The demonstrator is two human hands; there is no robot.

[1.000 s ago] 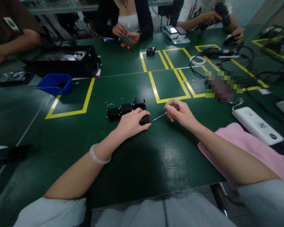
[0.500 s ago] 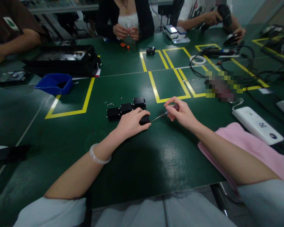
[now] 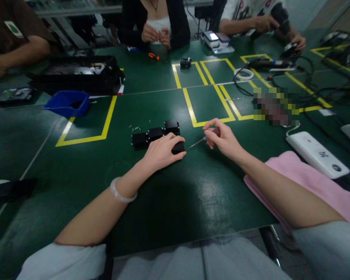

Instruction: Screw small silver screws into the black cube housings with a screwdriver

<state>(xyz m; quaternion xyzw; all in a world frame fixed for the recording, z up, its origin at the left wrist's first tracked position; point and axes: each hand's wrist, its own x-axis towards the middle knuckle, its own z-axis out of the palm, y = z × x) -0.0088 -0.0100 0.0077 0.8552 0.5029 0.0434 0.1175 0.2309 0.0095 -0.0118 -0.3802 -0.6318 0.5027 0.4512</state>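
Observation:
On the green table my left hand (image 3: 165, 151) is closed round a small black box (image 3: 178, 147), thumb at its near edge and fingers over the top. A screwdriver (image 3: 196, 143) is pinched in my right hand (image 3: 221, 136), its shaft slanting down to the left. The tip meets the right end of the box; what it touches there is too small to make out. Just beyond my left hand stand similar black boxes: one at the left (image 3: 139, 140), one in the middle (image 3: 155, 133) and one at the right (image 3: 172, 126). Several tiny screws (image 3: 135, 128) lie behind them.
A blue bin (image 3: 67, 103) and a black tray (image 3: 76, 74) stand at the left. To the right are a pink cloth (image 3: 291, 167), a white power strip (image 3: 317, 153) and black cables (image 3: 309, 85). Co-workers' hands (image 3: 156, 35) are across the table, near an orange screwdriver (image 3: 153, 56).
My hands, the black box and the screwdriver hold almost the same position. Across the table, the co-workers' hands have shifted slightly.

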